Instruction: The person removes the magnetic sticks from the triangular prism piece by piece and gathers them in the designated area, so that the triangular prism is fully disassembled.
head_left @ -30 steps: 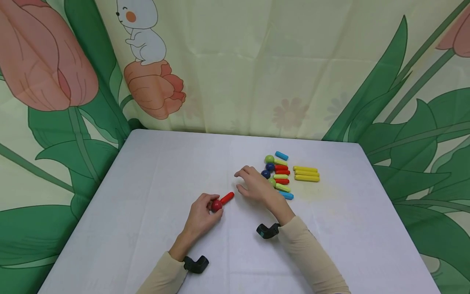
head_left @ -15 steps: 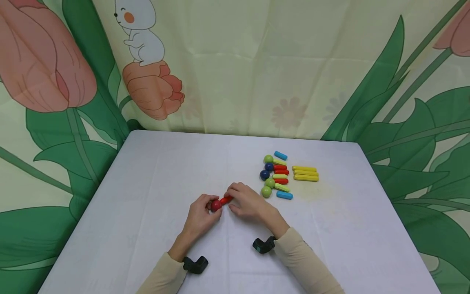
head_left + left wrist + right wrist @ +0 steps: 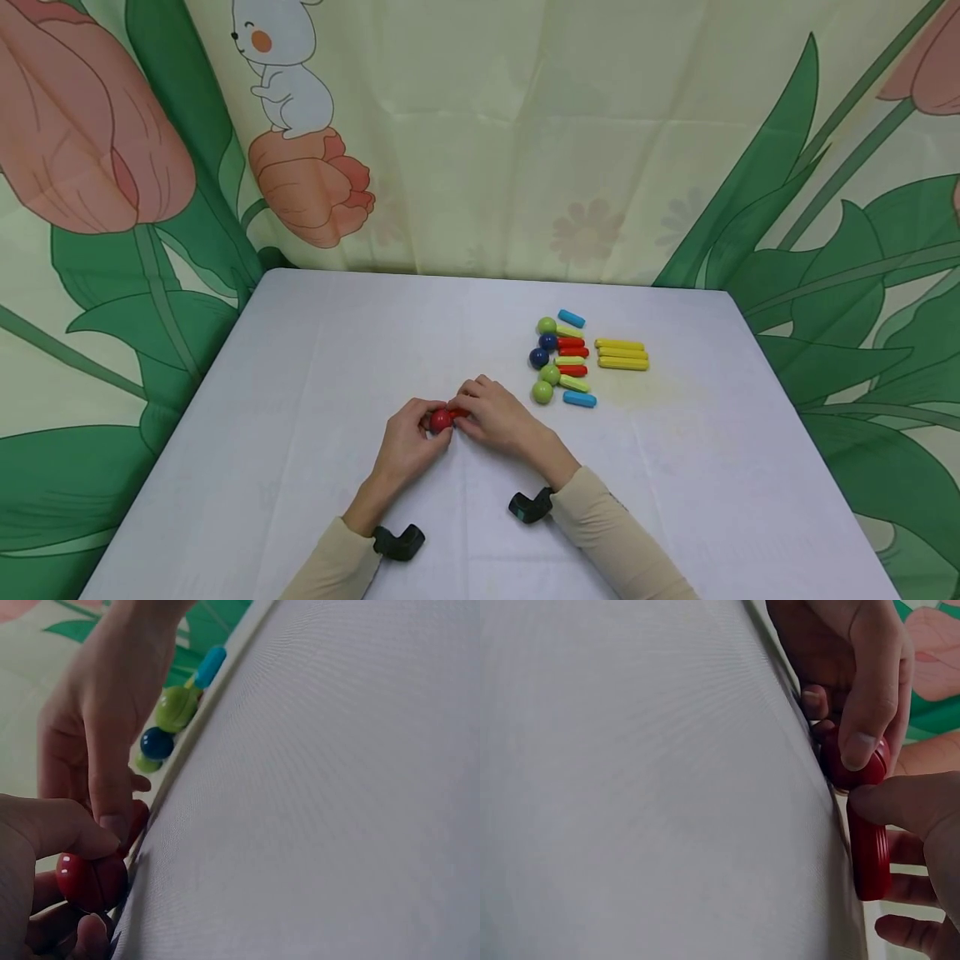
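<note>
My left hand (image 3: 411, 446) grips a shiny red ball (image 3: 441, 421) between thumb and fingers, low over the white table. A short red stick (image 3: 870, 859) with grooved sides meets the ball at its end, as the right wrist view shows. My right hand (image 3: 495, 421) pinches that stick, its thumb lying across the end nearest the ball. In the head view the right fingers hide most of the stick. The left wrist view shows the red ball with a seam line around it, the left thumb pressed on top.
To the right lie green balls (image 3: 542, 392), dark blue balls (image 3: 538, 358), short red and lime sticks (image 3: 574, 383), and blue sticks (image 3: 580, 400). Farther right are three longer yellow sticks (image 3: 623, 363) side by side. A printed curtain (image 3: 480, 167) hangs behind the white-covered table (image 3: 337, 350).
My right hand has come down and left from near the green and blue balls and taken hold of the red stick. The left hand stays in place on the red ball.
</note>
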A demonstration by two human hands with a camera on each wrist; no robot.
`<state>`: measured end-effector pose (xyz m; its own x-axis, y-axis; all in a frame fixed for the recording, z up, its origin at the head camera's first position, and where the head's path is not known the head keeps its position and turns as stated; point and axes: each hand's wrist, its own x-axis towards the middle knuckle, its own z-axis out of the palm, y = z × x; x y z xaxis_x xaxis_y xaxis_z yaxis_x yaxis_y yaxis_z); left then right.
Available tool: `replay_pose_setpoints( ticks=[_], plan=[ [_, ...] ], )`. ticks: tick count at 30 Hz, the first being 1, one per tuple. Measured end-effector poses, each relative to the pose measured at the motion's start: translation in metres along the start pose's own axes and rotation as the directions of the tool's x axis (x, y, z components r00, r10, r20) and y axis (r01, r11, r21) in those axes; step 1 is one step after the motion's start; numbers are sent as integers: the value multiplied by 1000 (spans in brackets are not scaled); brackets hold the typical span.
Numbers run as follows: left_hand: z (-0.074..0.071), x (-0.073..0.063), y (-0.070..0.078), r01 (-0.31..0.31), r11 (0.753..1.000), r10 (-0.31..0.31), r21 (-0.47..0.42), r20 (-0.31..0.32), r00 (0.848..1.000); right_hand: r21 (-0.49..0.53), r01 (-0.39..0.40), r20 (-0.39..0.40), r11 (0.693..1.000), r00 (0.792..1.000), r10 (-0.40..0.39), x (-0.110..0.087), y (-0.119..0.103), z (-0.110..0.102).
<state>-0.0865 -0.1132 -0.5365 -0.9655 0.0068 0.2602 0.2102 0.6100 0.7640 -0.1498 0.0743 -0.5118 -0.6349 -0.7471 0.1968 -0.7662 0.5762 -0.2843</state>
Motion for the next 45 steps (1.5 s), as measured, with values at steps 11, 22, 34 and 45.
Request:
replay_pose_setpoints(
  ticks=[11,22,34,45],
  plan=[
    [-1,-1,2,18,1000,-18,-14,5,1000,77,-55,27,996,998,53,-2,-3,4],
    [2,-1,2,18,1000,-18,-24,-2,1000,67,-94,9,993,996,94,-3,-7,4],
    [0,0,1,46,999,-46,-10,16,999,76,-222,32,972,975,220,-15,-11,-17],
    [0,0,3,53,999,-53,2,19,998,91,-286,57,954,958,281,-33,-12,-36]
  ],
)
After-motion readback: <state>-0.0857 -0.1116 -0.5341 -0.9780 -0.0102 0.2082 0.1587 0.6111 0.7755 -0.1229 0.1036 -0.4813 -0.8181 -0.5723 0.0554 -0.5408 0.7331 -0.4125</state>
